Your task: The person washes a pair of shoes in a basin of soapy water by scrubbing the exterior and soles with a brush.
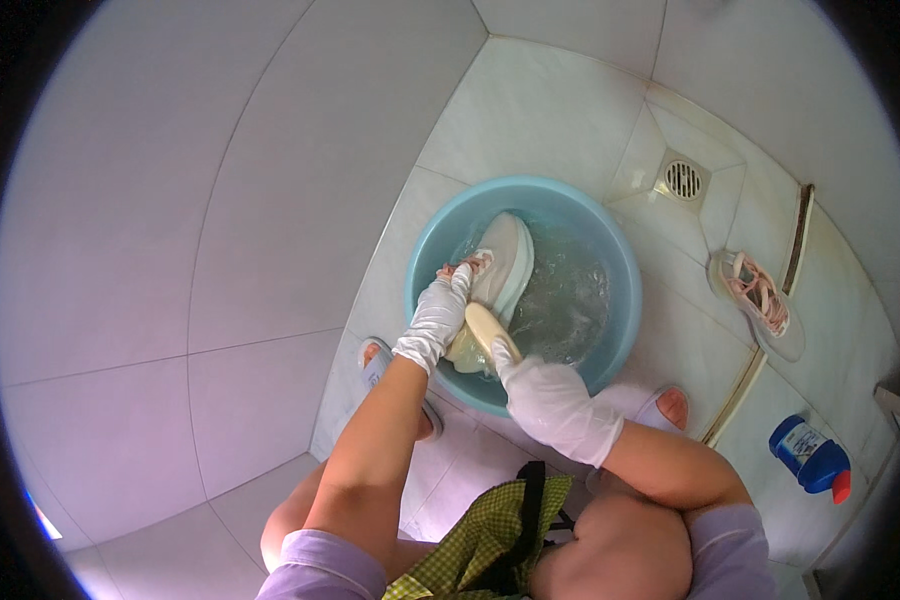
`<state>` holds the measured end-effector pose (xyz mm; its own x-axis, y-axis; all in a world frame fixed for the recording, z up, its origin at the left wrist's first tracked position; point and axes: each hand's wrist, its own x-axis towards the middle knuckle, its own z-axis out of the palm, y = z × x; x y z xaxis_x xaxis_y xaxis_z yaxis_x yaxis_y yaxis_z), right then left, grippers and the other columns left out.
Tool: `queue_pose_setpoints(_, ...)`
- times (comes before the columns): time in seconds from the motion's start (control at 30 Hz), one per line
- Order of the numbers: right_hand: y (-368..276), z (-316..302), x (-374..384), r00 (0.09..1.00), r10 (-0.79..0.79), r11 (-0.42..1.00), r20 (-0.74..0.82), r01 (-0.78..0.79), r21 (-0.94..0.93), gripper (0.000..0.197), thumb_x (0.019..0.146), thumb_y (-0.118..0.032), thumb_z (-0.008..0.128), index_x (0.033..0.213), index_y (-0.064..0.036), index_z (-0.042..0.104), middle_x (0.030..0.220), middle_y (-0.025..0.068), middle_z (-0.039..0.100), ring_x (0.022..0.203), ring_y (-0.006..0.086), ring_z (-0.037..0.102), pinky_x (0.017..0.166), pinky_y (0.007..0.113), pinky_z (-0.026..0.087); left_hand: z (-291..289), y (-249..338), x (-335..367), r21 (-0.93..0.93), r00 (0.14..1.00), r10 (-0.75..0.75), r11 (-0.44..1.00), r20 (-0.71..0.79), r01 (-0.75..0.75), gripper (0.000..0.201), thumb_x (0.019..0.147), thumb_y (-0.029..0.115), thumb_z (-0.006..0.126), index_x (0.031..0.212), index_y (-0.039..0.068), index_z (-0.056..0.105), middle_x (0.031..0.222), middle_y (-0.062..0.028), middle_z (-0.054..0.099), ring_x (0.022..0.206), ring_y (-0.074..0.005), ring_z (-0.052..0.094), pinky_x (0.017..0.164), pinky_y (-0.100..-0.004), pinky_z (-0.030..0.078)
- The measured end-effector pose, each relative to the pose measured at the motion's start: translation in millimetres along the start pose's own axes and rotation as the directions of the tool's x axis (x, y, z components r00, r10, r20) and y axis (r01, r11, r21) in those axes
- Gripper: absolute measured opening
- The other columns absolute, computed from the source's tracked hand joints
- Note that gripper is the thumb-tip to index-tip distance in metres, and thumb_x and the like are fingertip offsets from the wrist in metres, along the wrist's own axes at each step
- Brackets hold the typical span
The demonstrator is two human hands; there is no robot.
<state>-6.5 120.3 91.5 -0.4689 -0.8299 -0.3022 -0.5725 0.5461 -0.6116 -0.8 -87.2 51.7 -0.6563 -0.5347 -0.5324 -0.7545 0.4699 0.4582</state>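
Observation:
A pale pink and white sneaker [505,262] lies tilted in a blue basin [622,330] of cloudy water. My left hand [440,312], in a white glove, is closed on the shoe near its laces. In my right hand [548,400], also gloved in white, is a cream-coloured scrub brush [488,332]. It rests against the near end of the shoe, its bristles hidden. Part of the right glove is smeared by motion.
On the tiled floor to the right lies a second sneaker [760,300] with pink laces. Beyond the basin is a floor drain [683,180]. A blue bottle [810,455] with a red cap lies at the right. My slippered feet flank the basin, and a wall [260,250] rises at left.

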Motion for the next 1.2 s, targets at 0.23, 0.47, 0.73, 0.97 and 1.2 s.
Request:
queue_pose_setpoints(0.23, 47, -16, 48, 0.993, -0.114, 0.981, 0.018, 0.115, -0.154, 0.026, 0.088, -0.013, 0.047, 0.092, 0.0046, 0.066, 0.07, 0.0216, 0.065, 0.066, 0.0343, 0.067, 0.059, 0.046, 0.053, 16, -24, 12, -0.008, 0.994, -0.01, 1.0, 0.109, 0.011, 0.063, 0.097, 0.05, 0.04, 0.128, -0.005, 0.051, 0.128, -0.0277, 0.054, 0.124, -0.0396, 0.047, 0.103, -0.0383, 0.036)
queue_pose_setpoints(0.47, 67, -10, 55, 0.983, 0.182, 0.982, -0.037, -0.184, -0.041, 0.047, 0.083, -0.007, 0.05, 0.128, 0.0058, 0.044, 0.073, 0.0165, 0.065, 0.062, 0.0306, 0.066, 0.053, 0.045, 0.052, 36, -27, 14, -0.077, 0.994, 0.105, 0.992, 0.029, -0.103, 0.064, 0.098, 0.051, 0.037, 0.125, -0.005, 0.052, 0.121, -0.0294, 0.057, 0.117, -0.0434, 0.05, 0.098, -0.0397, 0.04)
queue_pose_setpoints(0.73, 55, 0, 43, 0.983, 0.167, 0.965, -0.071, -0.178, -0.193, 0.046, 0.088, -0.01, 0.049, 0.13, 0.004, 0.042, 0.081, 0.0167, 0.065, 0.067, 0.031, 0.068, 0.057, 0.042, 0.056, 46, -38, 25, -0.54, 0.949, -0.035, 0.816, 0.312, 0.208, 0.052, 0.096, 0.044, 0.052, 0.126, 0.001, 0.053, 0.113, -0.0116, 0.06, 0.098, -0.0209, 0.056, 0.092, -0.0292, 0.041)
queue_pose_setpoints(0.97, -15, -11, 12, 0.984, -0.01, 0.992, 0.179, 0.032, -0.122, 0.068, 0.084, -0.006, 0.048, 0.146, -0.001, 0.021, 0.075, 0.0155, 0.065, 0.061, 0.0297, 0.066, 0.054, 0.044, 0.054, 28, -70, 51, -0.312, 0.964, -0.145, 0.926, 0.222, 0.212, 0.049, 0.095, 0.048, 0.054, 0.122, 0.006, 0.056, 0.111, -0.0074, 0.061, 0.093, -0.0181, 0.059, 0.084, -0.0302, 0.046)
queue_pose_setpoints(1.2, 17, 23, 18, 0.988, 0.099, 0.994, 0.121, -0.093, -0.056, 0.058, 0.085, -0.009, 0.048, 0.139, 0.001, 0.032, 0.076, 0.0156, 0.065, 0.061, 0.0303, 0.066, 0.055, 0.046, 0.053, 31, -33, 34, -0.399, 0.95, -0.124, 0.886, 0.288, 0.237, 0.054, 0.1, 0.045, 0.042, 0.129, 0.0, 0.051, 0.119, -0.0136, 0.059, 0.106, -0.0203, 0.054, 0.095, -0.0292, 0.04)
